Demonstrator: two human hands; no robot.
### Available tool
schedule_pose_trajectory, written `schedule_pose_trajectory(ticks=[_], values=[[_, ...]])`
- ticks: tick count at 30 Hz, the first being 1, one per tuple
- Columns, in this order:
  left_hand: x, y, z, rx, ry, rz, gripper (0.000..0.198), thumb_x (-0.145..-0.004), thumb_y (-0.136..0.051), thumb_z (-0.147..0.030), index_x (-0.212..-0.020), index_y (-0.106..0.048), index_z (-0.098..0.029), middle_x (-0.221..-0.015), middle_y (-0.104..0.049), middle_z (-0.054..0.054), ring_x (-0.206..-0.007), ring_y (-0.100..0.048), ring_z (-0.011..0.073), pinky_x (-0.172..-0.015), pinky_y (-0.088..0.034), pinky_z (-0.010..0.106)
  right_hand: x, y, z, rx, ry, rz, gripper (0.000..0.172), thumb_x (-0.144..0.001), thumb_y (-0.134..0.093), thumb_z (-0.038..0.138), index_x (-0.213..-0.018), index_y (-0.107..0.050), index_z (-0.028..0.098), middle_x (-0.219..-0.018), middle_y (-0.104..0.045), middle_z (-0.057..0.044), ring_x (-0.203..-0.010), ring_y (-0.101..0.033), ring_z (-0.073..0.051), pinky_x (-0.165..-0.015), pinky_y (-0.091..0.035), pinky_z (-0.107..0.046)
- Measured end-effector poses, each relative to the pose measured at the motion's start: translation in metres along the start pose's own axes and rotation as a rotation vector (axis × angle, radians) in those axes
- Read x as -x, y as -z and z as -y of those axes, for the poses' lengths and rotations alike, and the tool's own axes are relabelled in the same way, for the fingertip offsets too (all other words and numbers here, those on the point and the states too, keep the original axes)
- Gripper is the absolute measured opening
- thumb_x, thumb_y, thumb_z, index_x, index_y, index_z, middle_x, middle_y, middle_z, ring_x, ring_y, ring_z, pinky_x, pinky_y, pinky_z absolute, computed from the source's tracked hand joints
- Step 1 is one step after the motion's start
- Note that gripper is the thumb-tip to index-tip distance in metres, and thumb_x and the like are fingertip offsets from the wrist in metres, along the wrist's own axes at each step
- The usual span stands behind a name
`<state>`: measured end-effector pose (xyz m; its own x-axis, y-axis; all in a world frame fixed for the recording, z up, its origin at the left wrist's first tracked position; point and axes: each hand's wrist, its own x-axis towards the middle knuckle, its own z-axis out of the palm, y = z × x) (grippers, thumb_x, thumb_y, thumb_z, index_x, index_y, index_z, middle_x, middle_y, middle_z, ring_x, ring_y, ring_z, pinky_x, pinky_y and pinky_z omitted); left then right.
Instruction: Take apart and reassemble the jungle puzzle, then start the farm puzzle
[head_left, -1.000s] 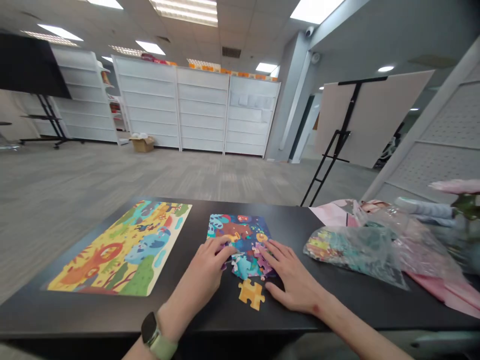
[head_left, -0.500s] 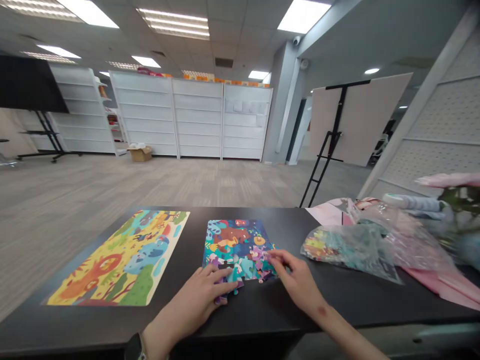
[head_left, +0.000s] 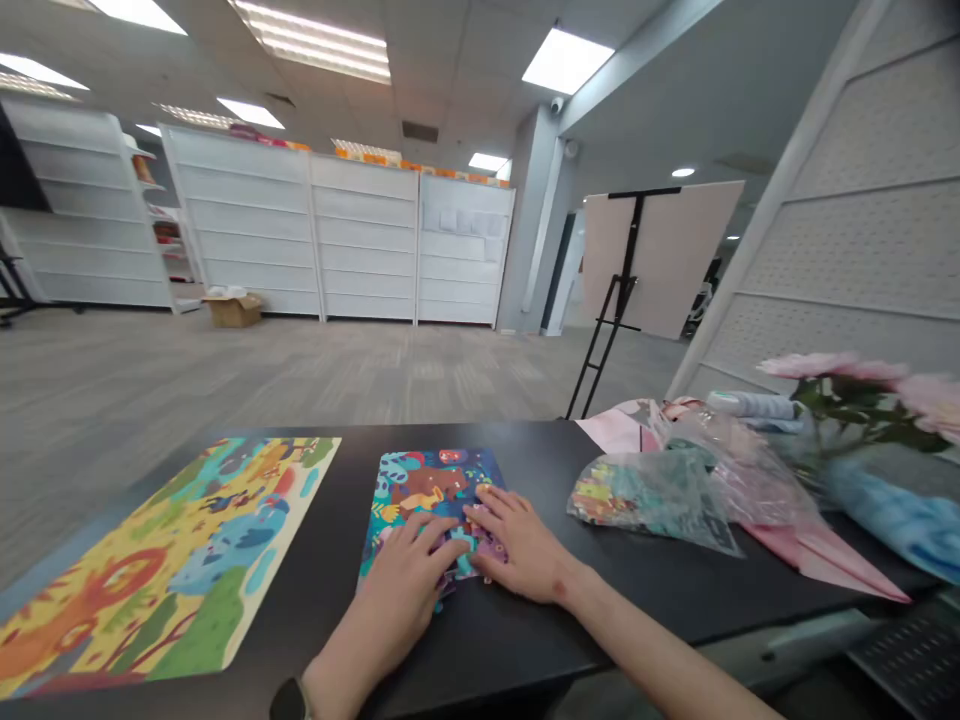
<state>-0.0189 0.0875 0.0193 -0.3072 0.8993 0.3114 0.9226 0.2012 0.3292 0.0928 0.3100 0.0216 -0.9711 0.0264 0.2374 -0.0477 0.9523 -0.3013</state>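
A small jigsaw puzzle (head_left: 427,484) in dark blue and teal, with a brown bear on it, lies on the black table between my hands. My left hand (head_left: 412,565) rests over its lower left part, fingers stretched forward and apart. Across the right side lies my right hand (head_left: 521,545), its fingers spread flat on the pieces. Both hands hide much of the lower half, so I cannot tell how the pieces there sit. A few purple and dark pieces show at the near edge, below the left fingertips.
A larger yellow picture board (head_left: 187,560) with a lion and an elephant lies at the left. On the right are a clear bag of puzzle pieces (head_left: 645,497), pink wrapping (head_left: 817,560) and pink flowers (head_left: 847,370). An easel (head_left: 626,270) stands beyond the table.
My right hand has moved from pinching at the puzzle's right edge to lying spread over it. The left fingers have shifted up onto the puzzle. The view has turned right.
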Motion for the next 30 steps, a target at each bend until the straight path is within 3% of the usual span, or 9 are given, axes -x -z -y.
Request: schedule_pose_trajectory(ticks=[3,6,10,14,16,18,22,26,30], values=[[-0.001,-0.003,-0.007,-0.035,0.048,0.069,0.033,-0.100,-0.055,-0.024,-0.129,-0.063,-0.034,-0.146,-0.058,0.006,-0.138,-0.045,0.0376,-0.109,-0.040,0.065,0.006,0.005,0.008,0.085,0.003,-0.003,0.044,-0.095,-0.063,0.039,-0.137,-0.062,0.026,-0.149,-0.057,-0.010,-0.138,-0.051,-0.029,-0.114,-0.041,-0.047],[0.004,-0.004,-0.007,-0.035,0.082,0.083,0.046,-0.095,-0.064,-0.046,-0.139,-0.057,-0.035,-0.153,-0.052,0.008,-0.146,-0.036,0.0432,-0.113,-0.029,0.071,0.018,0.012,-0.005,0.146,-0.053,-0.102,0.030,-0.097,-0.058,0.029,-0.125,-0.068,0.025,-0.129,-0.069,-0.008,-0.118,-0.064,-0.025,-0.100,-0.053,-0.041],[0.008,-0.002,-0.011,-0.046,0.116,0.071,0.038,-0.096,-0.064,-0.037,-0.133,-0.060,-0.032,-0.148,-0.055,0.009,-0.144,-0.038,0.0422,-0.113,-0.028,0.070,0.031,0.017,-0.030,0.195,-0.160,-0.183,0.031,-0.100,-0.048,0.022,-0.121,-0.071,0.018,-0.122,-0.071,-0.015,-0.112,-0.066,-0.029,-0.096,-0.055,-0.048],[0.010,0.003,-0.021,-0.045,0.075,0.034,0.031,-0.099,-0.059,-0.026,-0.129,-0.062,-0.031,-0.126,-0.061,0.008,-0.121,-0.055,0.0331,-0.109,-0.036,0.062,0.033,0.014,-0.016,0.240,-0.163,-0.235,0.039,-0.101,-0.047,0.024,-0.136,-0.064,0.018,-0.148,-0.056,-0.019,-0.140,-0.048,-0.035,-0.116,-0.034,-0.064],[0.011,0.006,-0.024,-0.034,0.057,0.037,0.032,-0.099,-0.060,-0.026,-0.130,-0.061,-0.033,-0.123,-0.060,0.008,-0.117,-0.056,0.0314,-0.105,-0.041,0.059,0.034,0.010,0.006,0.201,-0.082,-0.164,0.044,-0.102,-0.049,0.028,-0.145,-0.057,0.023,-0.158,-0.045,-0.014,-0.148,-0.038,-0.032,-0.122,-0.027,-0.059],[0.013,0.007,-0.025,-0.019,0.042,0.041,0.034,-0.099,-0.059,-0.024,-0.132,-0.060,-0.034,-0.121,-0.058,0.007,-0.116,-0.055,0.0299,-0.103,-0.044,0.054,0.036,0.006,0.028,0.122,-0.029,-0.009,0.052,-0.102,-0.050,0.037,-0.152,-0.049,0.022,-0.162,-0.039,-0.013,-0.151,-0.034,-0.031,-0.123,-0.029,-0.054],[0.017,0.008,-0.026,-0.050,0.058,0.003,0.045,-0.098,-0.055,-0.013,-0.138,-0.055,-0.036,-0.123,-0.056,0.007,-0.116,-0.054,0.0278,-0.103,-0.045,0.049,0.047,0.005,0.054,0.046,-0.011,0.222,0.067,-0.102,-0.047,0.052,-0.161,-0.031,0.022,-0.167,-0.026,-0.012,-0.155,-0.022,-0.033,-0.125,-0.025,-0.057],[0.019,0.009,-0.027,-0.073,0.069,-0.033,0.024,-0.100,-0.052,-0.016,-0.113,-0.066,-0.030,-0.131,-0.055,0.006,-0.122,-0.050,0.0297,-0.101,-0.046,0.047,0.067,0.001,0.068,0.068,-0.004,0.229,0.064,-0.104,-0.044,0.049,-0.161,-0.030,0.023,-0.166,-0.026,-0.011,-0.154,-0.022,-0.035,-0.123,-0.027,-0.059],[0.019,0.010,-0.026,-0.041,0.109,-0.031,0.006,-0.098,-0.061,-0.029,-0.101,-0.063,-0.024,-0.118,-0.063,0.005,-0.114,-0.054,0.0305,-0.097,-0.045,0.049,0.083,-0.008,0.080,0.091,0.098,0.204,0.068,-0.094,-0.062,0.030,-0.158,-0.039,0.022,-0.162,-0.036,-0.012,-0.150,-0.034,-0.036,-0.119,-0.038,-0.053]])
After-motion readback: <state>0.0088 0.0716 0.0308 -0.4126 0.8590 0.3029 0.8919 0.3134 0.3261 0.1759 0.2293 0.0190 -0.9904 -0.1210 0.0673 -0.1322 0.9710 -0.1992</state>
